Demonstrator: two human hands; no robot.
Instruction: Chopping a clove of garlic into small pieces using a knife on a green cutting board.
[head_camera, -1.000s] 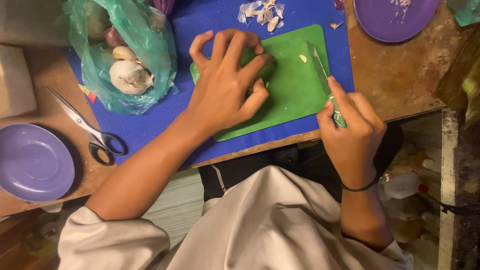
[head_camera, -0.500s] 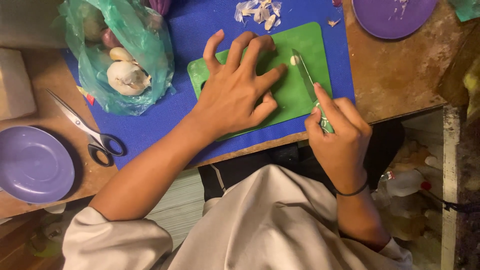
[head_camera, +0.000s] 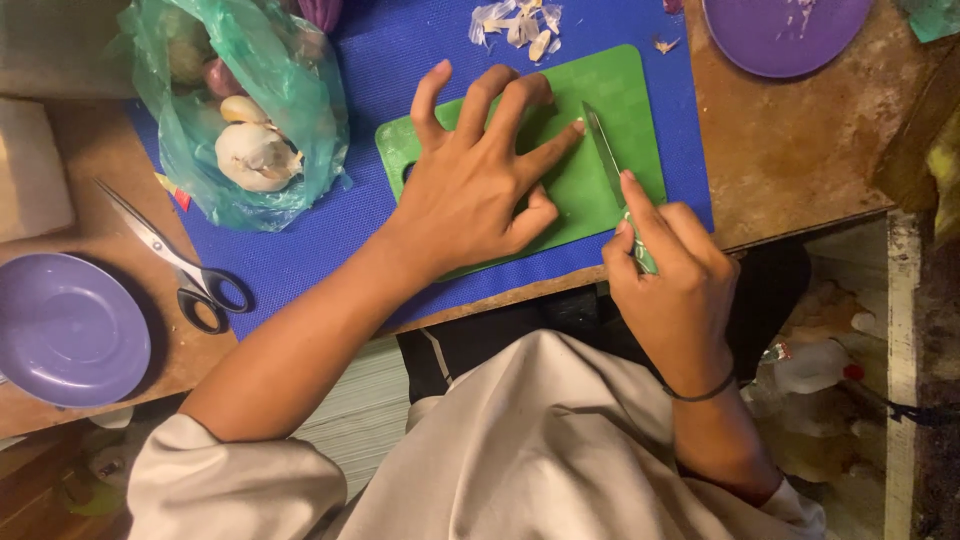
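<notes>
A green cutting board (head_camera: 600, 85) lies on a blue mat (head_camera: 350, 225) at the table's front edge. My left hand (head_camera: 475, 175) rests on the board with fingers spread, its index fingertip touching a small pale garlic piece (head_camera: 579, 125) right beside the blade. My right hand (head_camera: 675, 285) grips a small knife (head_camera: 605, 150) by its green handle, forefinger along the spine, blade tip on the board next to that fingertip.
A green plastic bag (head_camera: 235, 125) with garlic bulbs sits on the mat's left. Black-handled scissors (head_camera: 175, 265) and a purple plate (head_camera: 65, 330) lie further left. Garlic peels (head_camera: 515, 22) and another purple plate (head_camera: 785, 30) are at the far edge.
My left hand has opened from a cupped pose to spread fingers, with the index finger now pointing at the garlic piece. The knife has moved left, towards that finger.
</notes>
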